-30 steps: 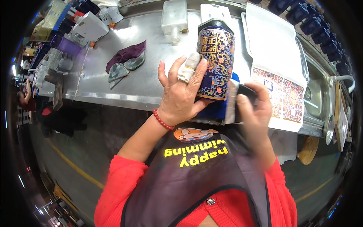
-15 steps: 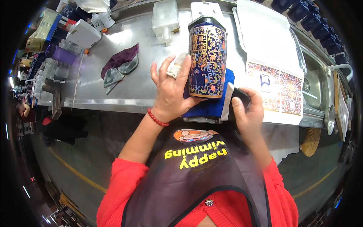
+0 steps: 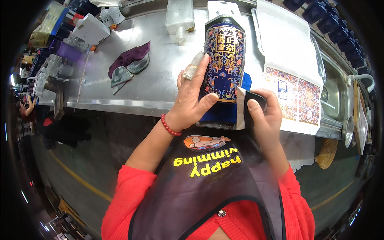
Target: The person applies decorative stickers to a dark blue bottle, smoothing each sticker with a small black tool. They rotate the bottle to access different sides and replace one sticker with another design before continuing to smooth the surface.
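One dark-blue floral bottle (image 3: 225, 76), lying neck outward on a blue cloth (image 3: 221, 113) on the metal table (image 3: 160, 80); left hand (image 3: 187, 99), fingers loosely extended along its left side, thumb near its base; right hand (image 3: 267, 116), fingers pinching a flat black tool (image 3: 249, 113) beside its lower right; floral-printed sheet (image 3: 294, 96) farther right.

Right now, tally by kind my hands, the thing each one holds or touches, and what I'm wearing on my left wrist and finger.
Hands: 2 (left hand, right hand)
Blue patterned bottle: 1
Black flat tool: 1
Red bead bracelet: 1
Pale finger cover: 1
Total: 6
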Demonstrator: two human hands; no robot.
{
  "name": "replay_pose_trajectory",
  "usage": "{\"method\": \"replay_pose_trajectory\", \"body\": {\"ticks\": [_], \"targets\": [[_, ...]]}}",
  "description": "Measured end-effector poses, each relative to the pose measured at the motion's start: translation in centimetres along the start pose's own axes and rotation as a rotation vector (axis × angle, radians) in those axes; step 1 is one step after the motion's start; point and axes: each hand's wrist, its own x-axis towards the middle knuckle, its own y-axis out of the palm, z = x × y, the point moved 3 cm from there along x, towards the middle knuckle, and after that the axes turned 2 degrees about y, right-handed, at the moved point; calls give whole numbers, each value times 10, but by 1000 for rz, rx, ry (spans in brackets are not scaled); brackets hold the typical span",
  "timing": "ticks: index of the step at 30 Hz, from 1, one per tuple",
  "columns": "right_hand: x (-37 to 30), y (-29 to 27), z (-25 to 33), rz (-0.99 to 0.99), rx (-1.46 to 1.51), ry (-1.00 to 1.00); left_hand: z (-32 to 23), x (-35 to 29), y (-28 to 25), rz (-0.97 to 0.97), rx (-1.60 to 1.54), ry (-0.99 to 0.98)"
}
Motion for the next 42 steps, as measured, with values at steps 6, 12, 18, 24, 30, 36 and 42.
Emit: {"method": "replay_pose_trajectory", "body": {"ticks": [6, 12, 18, 24, 30, 36, 42], "targets": [[6, 13, 0, 3, -143, -94, 7, -2, 1, -20, 21, 17], [13, 30, 29, 46, -308, -184, 9, -8, -1, -2, 288, 42], [16, 28, 28, 118, -331, -121, -7, 1, -18, -64, 698, 147], [14, 18, 20, 7, -291, -159, -17, 7, -13, -93, 672, 224], [20, 33, 29, 97, -452, -200, -3, 4, -4, -83, 448, 162], [19, 20, 24, -1, -279, -141, 8, 0, -2, -95, 24, 91], [16, 21, 20, 27, -307, -165, 9, -1, 3, -104, 25, 47]]}}
